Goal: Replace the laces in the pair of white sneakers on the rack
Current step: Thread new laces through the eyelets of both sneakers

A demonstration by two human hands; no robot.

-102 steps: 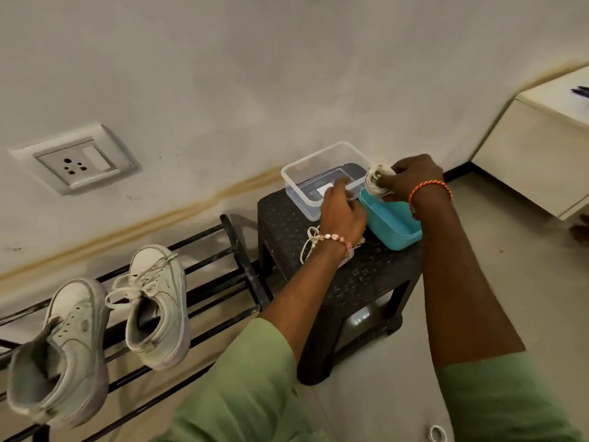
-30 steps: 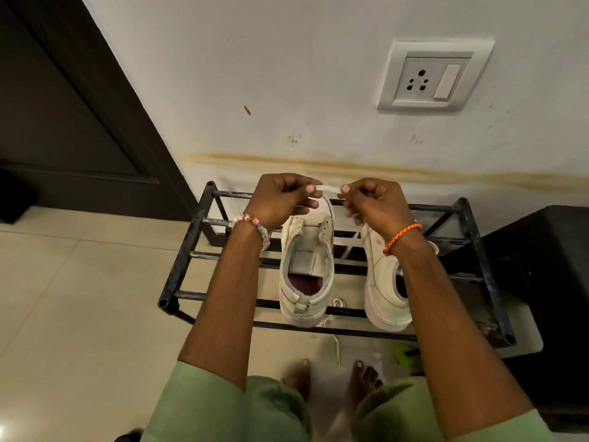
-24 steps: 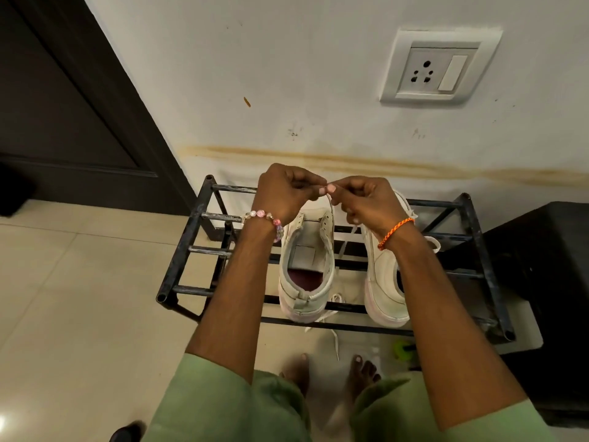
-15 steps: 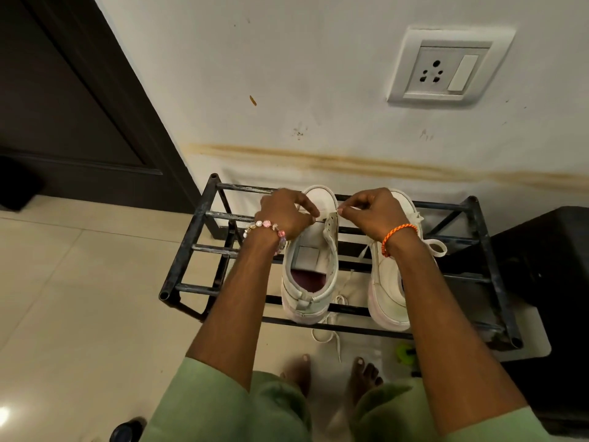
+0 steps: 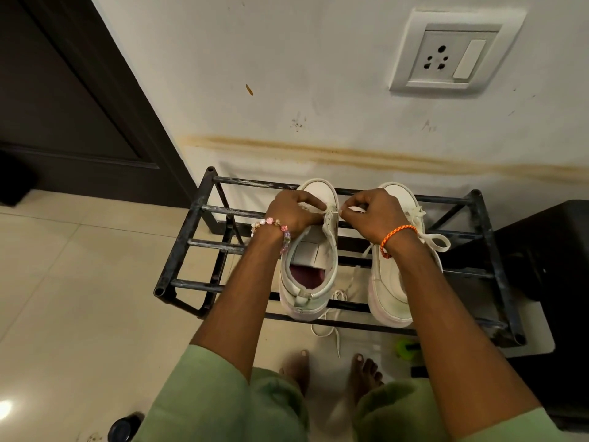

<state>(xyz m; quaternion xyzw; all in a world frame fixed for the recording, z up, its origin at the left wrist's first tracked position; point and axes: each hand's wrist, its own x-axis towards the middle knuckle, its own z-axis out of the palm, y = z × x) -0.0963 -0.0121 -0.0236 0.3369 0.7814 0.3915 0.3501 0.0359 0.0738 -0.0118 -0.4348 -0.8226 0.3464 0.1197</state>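
Both sneakers (image 5: 310,275) sit lengthwise on the rack (image 5: 191,240), toes to the wall. My left hand (image 5: 294,213) and right hand (image 5: 371,215) each pinch the lace (image 5: 333,213) at the left sneaker's eyelets.

Eyelets (image 5: 330,218) hidden behind hands (image 5: 296,212)

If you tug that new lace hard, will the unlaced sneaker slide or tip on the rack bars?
Likely shifts: the unlaced sneaker rests only on thin rack bars. The lace looks floppy, pinched by left hand and right hand.
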